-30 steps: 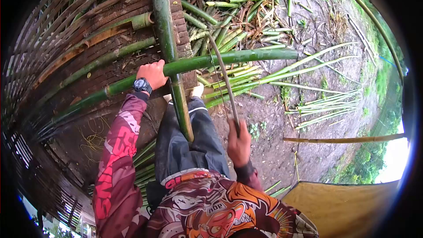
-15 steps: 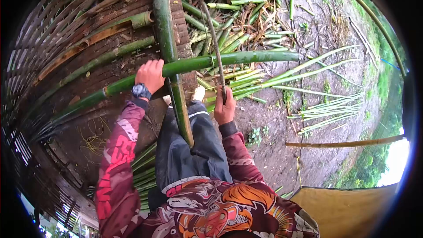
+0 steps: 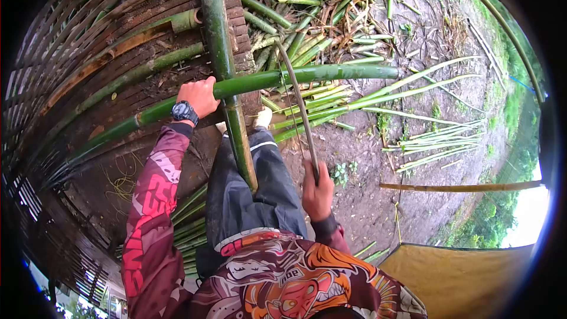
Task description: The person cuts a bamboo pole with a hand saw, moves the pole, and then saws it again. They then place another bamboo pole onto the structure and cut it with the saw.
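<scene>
A long green bamboo pole (image 3: 336,73) lies across a second bamboo pole (image 3: 220,35) that runs up the middle. My left hand (image 3: 199,97), with a watch at the wrist, is wrapped round the crosswise pole just left of where the two meet. In my right hand (image 3: 319,192) is the handle end of a bow saw (image 3: 299,97) with a curved frame and a thin blade. The saw crosses the pole to the right of my left hand, its blade against or very close to the bamboo.
Cut bamboo pieces (image 3: 307,26) are heaped at the top, near a slatted wooden platform (image 3: 236,20). Thin bamboo strips (image 3: 437,147) lie on the muddy ground at right. A slatted wall (image 3: 41,77) curves along the left. A tan sheet (image 3: 455,274) hangs at lower right.
My right hand has drawn the saw down toward my body and slightly right. My left hand stays on the pole, which has hardly moved.
</scene>
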`<move>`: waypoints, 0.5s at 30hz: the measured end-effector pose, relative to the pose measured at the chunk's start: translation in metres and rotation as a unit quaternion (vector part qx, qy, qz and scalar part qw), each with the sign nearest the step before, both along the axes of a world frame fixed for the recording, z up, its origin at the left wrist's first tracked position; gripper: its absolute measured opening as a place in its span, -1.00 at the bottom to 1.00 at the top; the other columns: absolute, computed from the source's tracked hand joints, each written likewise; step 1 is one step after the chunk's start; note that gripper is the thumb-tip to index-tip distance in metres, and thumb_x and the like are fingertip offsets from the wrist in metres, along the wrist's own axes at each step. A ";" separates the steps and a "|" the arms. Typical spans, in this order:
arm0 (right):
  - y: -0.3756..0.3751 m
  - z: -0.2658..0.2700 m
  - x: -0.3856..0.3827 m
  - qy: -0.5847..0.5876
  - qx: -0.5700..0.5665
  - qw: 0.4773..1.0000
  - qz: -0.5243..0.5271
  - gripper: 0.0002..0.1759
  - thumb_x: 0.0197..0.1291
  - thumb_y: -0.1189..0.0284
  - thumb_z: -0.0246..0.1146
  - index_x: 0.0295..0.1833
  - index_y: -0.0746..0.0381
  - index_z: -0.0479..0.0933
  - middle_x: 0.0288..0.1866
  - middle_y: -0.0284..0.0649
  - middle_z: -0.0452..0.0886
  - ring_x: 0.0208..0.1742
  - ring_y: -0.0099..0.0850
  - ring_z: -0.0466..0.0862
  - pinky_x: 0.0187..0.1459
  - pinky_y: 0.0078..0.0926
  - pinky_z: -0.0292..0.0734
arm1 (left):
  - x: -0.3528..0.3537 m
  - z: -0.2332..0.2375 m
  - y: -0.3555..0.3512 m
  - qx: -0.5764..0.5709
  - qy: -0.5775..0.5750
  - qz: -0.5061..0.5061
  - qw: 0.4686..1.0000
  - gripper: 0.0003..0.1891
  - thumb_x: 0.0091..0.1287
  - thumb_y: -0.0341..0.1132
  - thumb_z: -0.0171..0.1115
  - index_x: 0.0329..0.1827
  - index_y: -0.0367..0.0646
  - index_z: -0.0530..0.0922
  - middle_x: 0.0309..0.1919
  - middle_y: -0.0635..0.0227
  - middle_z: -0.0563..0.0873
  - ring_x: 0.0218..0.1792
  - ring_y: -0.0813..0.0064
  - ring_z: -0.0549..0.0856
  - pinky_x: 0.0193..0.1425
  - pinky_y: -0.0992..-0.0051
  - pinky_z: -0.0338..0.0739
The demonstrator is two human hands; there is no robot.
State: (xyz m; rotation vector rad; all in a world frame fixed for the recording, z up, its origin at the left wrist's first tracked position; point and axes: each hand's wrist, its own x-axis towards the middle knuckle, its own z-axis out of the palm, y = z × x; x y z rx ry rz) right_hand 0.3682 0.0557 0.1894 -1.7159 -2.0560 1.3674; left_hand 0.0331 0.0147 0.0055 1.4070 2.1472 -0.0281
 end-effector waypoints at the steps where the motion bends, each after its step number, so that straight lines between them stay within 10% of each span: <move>1: -0.004 0.010 0.004 -0.001 -0.004 1.000 -0.007 -0.82 0.58 0.52 0.12 0.11 0.33 0.59 -0.38 -0.15 0.53 -0.41 -0.53 0.50 -0.35 -0.40 0.41 | 0.003 -0.004 -0.004 -0.003 -0.005 0.001 1.000 -0.61 0.18 -0.09 0.51 -0.07 -0.08 0.60 -0.26 0.11 0.84 -0.20 0.01 0.84 -0.11 0.04 0.73; 4: 0.025 -0.029 -0.032 -0.018 0.002 1.000 -0.011 -0.84 0.58 0.47 0.16 0.08 0.33 0.57 -0.40 -0.07 0.57 -0.44 -0.39 0.53 -0.36 -0.36 0.42 | 0.007 -0.023 -0.014 0.107 0.018 0.008 0.994 -0.62 0.18 -0.09 0.50 -0.08 -0.05 0.56 -0.27 0.14 0.81 -0.24 0.04 0.83 -0.16 0.06 0.72; 7: 0.078 -0.100 -0.099 0.070 0.105 0.992 0.023 -0.86 0.56 0.40 0.19 0.00 0.27 0.50 -0.36 0.24 0.59 -0.30 0.30 0.61 -0.39 0.02 0.47 | 0.005 -0.020 -0.012 0.080 0.014 0.001 0.997 -0.63 0.16 -0.11 0.50 -0.09 -0.04 0.57 -0.33 0.17 0.79 -0.27 0.05 0.83 -0.19 0.08 0.73; 15: 0.113 -0.075 -0.111 0.034 0.056 0.996 0.067 -0.82 0.58 0.38 0.18 -0.04 0.29 0.50 -0.32 0.19 0.63 -0.30 0.25 0.65 -0.34 -0.01 0.48 | 0.010 -0.031 -0.023 0.201 0.068 0.011 0.977 -0.67 0.10 -0.17 0.52 -0.16 0.00 0.56 -0.37 0.27 0.73 -0.32 0.12 0.80 -0.21 0.13 0.72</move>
